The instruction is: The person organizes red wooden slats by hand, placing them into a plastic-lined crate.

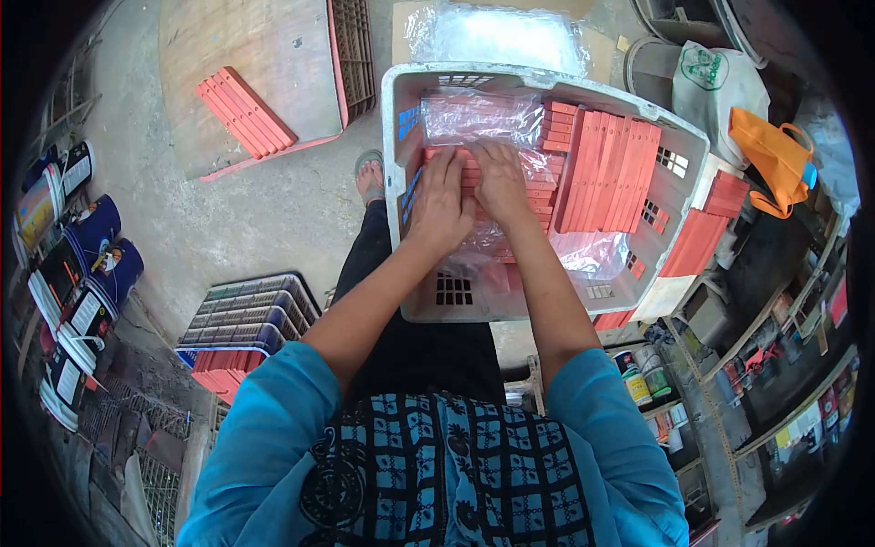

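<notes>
Inside a grey plastic crate (547,71), my left hand (441,202) and my right hand (502,182) are side by side on a stack of red wooden strips (544,196). The fingers of both hands curl over the strips, with the fingertips partly hidden. Clear plastic film (483,114) lies around and beneath this stack. To the right, more red strips (609,173) with small holes stand packed in a row, and a small pile (558,126) sits beside them.
Several red strips (244,111) lie on a board at upper left. Folded clear plastic (506,41) rests on cardboard behind the crate. Paint buckets (91,228) line the left side. Blue-rimmed baskets (246,314) hold red pieces. An orange bag (770,159) and shelves are at right.
</notes>
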### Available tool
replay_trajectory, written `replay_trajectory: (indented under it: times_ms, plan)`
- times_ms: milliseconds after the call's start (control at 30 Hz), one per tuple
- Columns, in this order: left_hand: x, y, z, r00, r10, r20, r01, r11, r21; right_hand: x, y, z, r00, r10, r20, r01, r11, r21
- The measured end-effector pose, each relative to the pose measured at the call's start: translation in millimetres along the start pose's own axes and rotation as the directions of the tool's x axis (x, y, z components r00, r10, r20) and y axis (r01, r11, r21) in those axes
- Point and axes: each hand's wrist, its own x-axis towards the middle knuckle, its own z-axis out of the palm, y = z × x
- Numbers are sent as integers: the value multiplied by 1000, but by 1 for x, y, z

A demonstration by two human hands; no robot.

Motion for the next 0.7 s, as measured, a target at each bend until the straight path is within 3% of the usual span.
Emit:
replay_trajectory:
  times_ms: [167, 267, 367, 700]
  plan:
    - [30, -12, 11, 996, 14, 86, -34, 972, 233, 0, -2, -3, 998, 41, 45, -41, 999, 4]
    - [43, 0, -6, 973, -63, 220, 2, 964, 268, 3, -1, -8, 996, 50, 76, -52, 999, 14]
    - [53, -2, -4, 959, -147, 242, 80, 960, 267, 5, 1, -11, 996, 52, 78, -54, 998, 26]
    - [63, -5, -4, 930, -184, 318, 75, 943, 325, 11, 12, -18, 993, 94, 71, -104, 982, 156]
